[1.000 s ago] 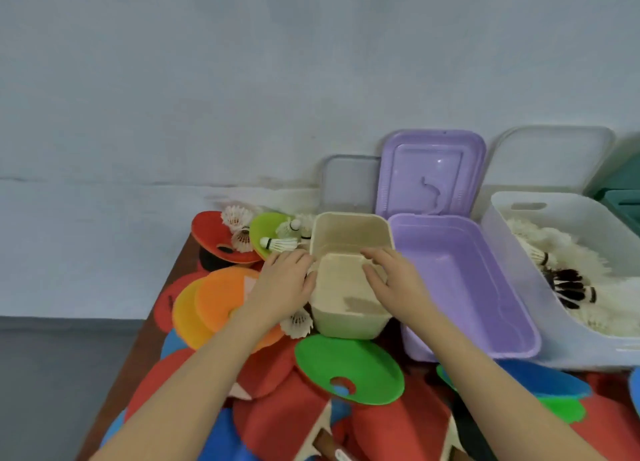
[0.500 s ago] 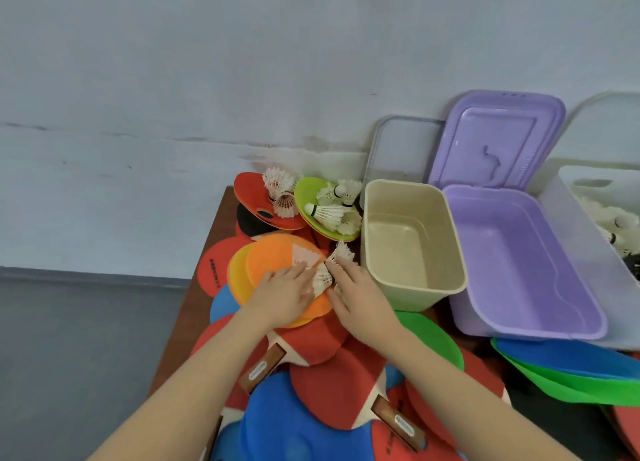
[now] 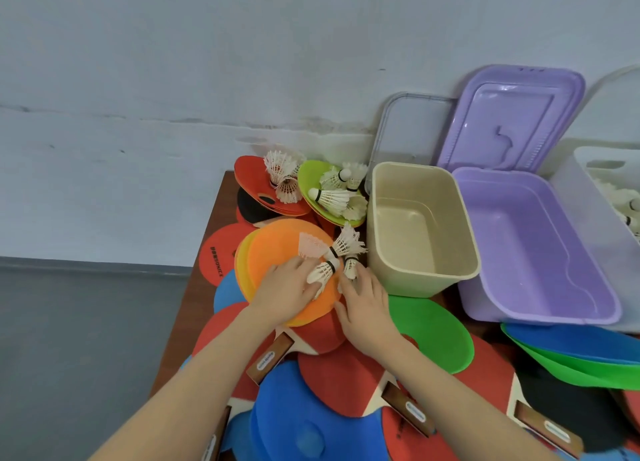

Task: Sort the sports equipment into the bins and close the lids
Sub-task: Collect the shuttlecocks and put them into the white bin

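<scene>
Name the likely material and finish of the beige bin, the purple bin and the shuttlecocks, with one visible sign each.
Beige bin: probably moulded plastic, matte; dull, even walls with a rolled rim.
Purple bin: plastic, slightly glossy; soft highlights on its floor and rim.
Shuttlecocks: white feather or feather-like skirts, ribbed and fringed, on rounded pale bases; real or synthetic cannot be told.

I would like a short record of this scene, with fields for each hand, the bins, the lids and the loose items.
left hand: on the orange discs, holding a shuttlecock
right hand: fingers at shuttlecocks beside the beige bin; grip unclear
beige bin: open, empty
purple bin: open, empty
clear bin: holds shuttlecocks, partly out of frame
lids: purple lid and clear lid lean on the wall
loose items: paddles, discs, more shuttlecocks on the table
</scene>
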`<control>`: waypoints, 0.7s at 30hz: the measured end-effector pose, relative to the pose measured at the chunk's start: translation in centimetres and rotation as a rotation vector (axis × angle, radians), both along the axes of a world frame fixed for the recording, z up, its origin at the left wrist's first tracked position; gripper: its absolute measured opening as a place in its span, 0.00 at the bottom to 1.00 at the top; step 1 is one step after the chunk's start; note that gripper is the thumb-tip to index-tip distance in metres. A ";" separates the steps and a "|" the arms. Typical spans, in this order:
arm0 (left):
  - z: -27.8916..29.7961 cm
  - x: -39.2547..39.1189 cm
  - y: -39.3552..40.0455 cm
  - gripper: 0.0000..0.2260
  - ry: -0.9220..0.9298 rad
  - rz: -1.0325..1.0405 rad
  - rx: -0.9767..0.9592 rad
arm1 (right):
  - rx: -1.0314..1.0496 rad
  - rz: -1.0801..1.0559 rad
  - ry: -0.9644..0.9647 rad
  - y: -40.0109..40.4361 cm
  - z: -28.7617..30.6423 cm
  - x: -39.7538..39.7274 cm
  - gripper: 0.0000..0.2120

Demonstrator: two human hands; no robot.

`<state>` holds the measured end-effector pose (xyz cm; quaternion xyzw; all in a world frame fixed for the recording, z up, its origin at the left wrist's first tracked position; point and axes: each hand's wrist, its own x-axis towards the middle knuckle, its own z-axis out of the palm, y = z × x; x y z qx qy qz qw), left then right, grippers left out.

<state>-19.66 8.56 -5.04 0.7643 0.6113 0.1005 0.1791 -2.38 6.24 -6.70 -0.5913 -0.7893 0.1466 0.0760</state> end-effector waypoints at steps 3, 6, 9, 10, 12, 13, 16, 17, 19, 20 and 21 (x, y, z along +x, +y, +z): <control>-0.6 -0.2 -0.1 0.18 -0.037 0.012 -0.016 | -0.017 0.006 -0.042 -0.5 -0.5 -0.3 0.26; -0.9 -0.5 -0.3 0.19 -0.044 0.021 -0.020 | -0.042 -0.018 -0.033 -0.7 -0.4 -0.3 0.23; -0.8 -0.8 -0.9 0.19 -0.157 0.078 0.003 | -0.010 -0.040 0.008 -0.3 0.1 -0.3 0.20; -0.7 -0.9 -1.1 0.19 -0.181 0.089 0.048 | 0.022 -0.027 0.021 -0.2 0.4 -0.2 0.18; -0.5 -1.3 -1.2 0.18 -0.190 0.102 0.159 | 0.091 0.007 0.033 -0.1 0.8 0.0 0.16; -0.2 -1.5 -1.2 0.17 -0.189 0.114 0.211 | 0.127 0.020 0.041 -0.1 1.2 0.1 0.16; 0.8 -1.9 -1.1 0.19 -0.197 0.154 0.345 | 0.218 0.060 0.085 -0.4 2.6 0.4 0.17; 1.2 -1.9 -1.1 0.19 -0.211 0.165 0.371 | 0.251 0.070 0.099 -0.4 3.0 0.5 0.17; 2.2 -1.6 -1.0 0.19 -0.235 0.183 0.422 | 0.316 0.094 0.113 -0.1 4.0 0.6 0.16; 2.6 -1.4 -1.0 0.19 -0.238 0.187 0.449 | 0.346 0.105 0.121 0.0 4.4 0.7 0.15; 3.0 -1.1 -0.9 0.18 -0.242 0.187 0.470 | 0.378 0.112 0.130 0.2 4.8 0.8 0.14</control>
